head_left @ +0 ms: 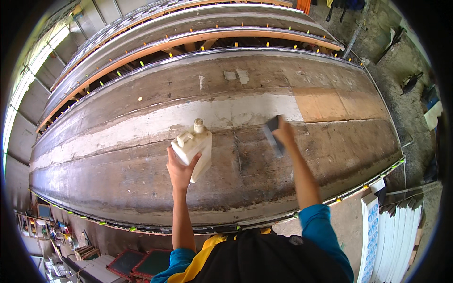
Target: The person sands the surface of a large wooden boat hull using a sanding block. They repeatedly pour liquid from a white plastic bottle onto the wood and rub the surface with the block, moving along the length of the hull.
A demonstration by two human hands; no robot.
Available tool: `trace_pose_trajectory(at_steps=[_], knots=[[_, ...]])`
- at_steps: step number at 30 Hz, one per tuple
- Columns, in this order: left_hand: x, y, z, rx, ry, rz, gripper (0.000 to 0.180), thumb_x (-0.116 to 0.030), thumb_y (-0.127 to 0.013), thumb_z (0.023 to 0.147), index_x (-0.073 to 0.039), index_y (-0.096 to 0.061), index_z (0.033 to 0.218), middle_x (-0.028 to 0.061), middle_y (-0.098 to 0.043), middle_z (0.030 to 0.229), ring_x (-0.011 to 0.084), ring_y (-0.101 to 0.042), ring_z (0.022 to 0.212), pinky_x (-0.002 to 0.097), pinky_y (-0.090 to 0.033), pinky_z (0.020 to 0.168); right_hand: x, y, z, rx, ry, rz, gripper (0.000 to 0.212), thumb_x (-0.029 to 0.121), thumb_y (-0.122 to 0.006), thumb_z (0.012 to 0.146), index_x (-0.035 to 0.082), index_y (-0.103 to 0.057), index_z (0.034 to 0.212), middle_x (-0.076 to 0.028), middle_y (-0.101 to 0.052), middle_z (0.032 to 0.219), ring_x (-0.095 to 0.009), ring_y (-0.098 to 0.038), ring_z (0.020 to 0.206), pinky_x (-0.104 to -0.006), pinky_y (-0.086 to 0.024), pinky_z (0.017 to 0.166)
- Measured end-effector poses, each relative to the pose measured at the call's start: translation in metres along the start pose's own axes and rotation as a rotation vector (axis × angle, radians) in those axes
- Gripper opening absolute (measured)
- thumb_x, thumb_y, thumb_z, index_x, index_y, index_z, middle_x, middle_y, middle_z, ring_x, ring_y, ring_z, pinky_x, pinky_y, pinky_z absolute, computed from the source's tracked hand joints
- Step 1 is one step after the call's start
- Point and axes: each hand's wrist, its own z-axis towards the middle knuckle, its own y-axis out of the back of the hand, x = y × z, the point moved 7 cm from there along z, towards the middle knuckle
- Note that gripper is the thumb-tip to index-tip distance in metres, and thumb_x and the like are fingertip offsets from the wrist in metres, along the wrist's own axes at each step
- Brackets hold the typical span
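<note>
Pale jug (qty 1): over ctr of the long table, tipped, neck twd table's far side; visible faces plain cream. Whether it rests on the tabletop can't be told. L hand: spread wide round the jug's nr end, thumb on its R side, holding it. Flat tool (qty 1), dark grey, motion-blurred: over table, R of ctr; contact w/ surface can't be told. R hand: narrow grip, fingers closed on the tool.

Tabletop: brown, stained; 1 pale band runs lengthwise, meeting 2 tan sections twd table's R end. Small pale patches (qty 3) nr table's far edge. Clips, yellow & green, along far & nr edges; many, too small for exact count.

Beyond table's far edge: at least 2 more long tops, the closer w/ an orange-brown rail. Past nr edge, L: 2 red-rimmed dark panels. Past nr edge, R: white slats, count unclear; beside them, 1 strip w/ a column of blue round prints, too small to read. At nr edge, ctr: blue sleeves (qty 2), black-and-yellow garment.
</note>
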Motion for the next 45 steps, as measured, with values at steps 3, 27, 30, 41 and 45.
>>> trace_pose_trajectory(at_steps=[3, 27, 30, 41, 45], knots=[[0.002, 0.013, -0.010, -0.021, 0.035, 0.025, 0.057, -0.023, -0.078, 0.066, -0.001, -0.042, 0.104, 0.0194, -0.063, 0.087, 0.0295, -0.065, 0.079, 0.0360, -0.052, 0.065, -0.108, 0.055, 0.016, -0.101, -0.262, -0.068, 0.065, 0.013, -0.066, 0.066, 0.008, -0.038, 0.124, -0.021, -0.062, 0.093, -0.035, -0.062, 0.087, -0.0418, -0.050, 0.072], [-0.054, -0.003, -0.120, -0.013, 0.003, 0.042, 0.058, -0.021, -0.079, 0.065, -0.001, -0.043, 0.107, 0.0204, -0.062, 0.090, 0.0313, -0.063, 0.083, 0.0356, -0.049, 0.069, 0.017, 0.024, -0.190, 0.125, 0.304, -0.332, 0.044, 0.014, -0.061, 0.077, 0.017, -0.050, 0.119, -0.016, -0.063, 0.076, -0.028, -0.063, 0.066, -0.0395, -0.051, 0.059], [-0.063, -0.004, -0.132, 0.011, 0.043, 0.080, 0.057, -0.021, -0.079, 0.065, -0.001, -0.043, 0.106, 0.0204, -0.062, 0.091, 0.0306, -0.064, 0.083, 0.0352, -0.049, 0.069, 0.044, 0.034, -0.248, 0.195, 0.504, -0.199, 0.038, 0.014, -0.058, 0.078, 0.017, -0.053, 0.116, -0.013, -0.063, 0.076, -0.026, -0.064, 0.068, -0.0374, -0.051, 0.059], [-0.067, 0.036, -0.165, -0.057, 0.013, 0.027, 0.055, -0.021, -0.080, 0.065, -0.001, -0.044, 0.102, 0.0171, -0.062, 0.089, 0.0270, -0.063, 0.081, 0.0339, -0.049, 0.070, 0.002, 0.047, -0.224, -0.072, 0.157, -0.349, 0.029, 0.012, -0.055, 0.079, 0.011, -0.053, 0.108, -0.013, -0.060, 0.068, -0.031, -0.063, 0.067, -0.0422, -0.049, 0.061], [-0.057, 0.055, -0.160, -0.095, 0.014, 0.086, 0.055, -0.021, -0.080, 0.065, -0.001, -0.045, 0.102, 0.0173, -0.062, 0.089, 0.0263, -0.063, 0.081, 0.0340, -0.048, 0.071, 0.078, 0.019, -0.266, 0.097, 0.324, -0.178, 0.031, 0.012, -0.058, 0.078, 0.008, -0.052, 0.109, -0.016, -0.062, 0.073, -0.032, -0.063, 0.070, -0.0417, -0.050, 0.061]])
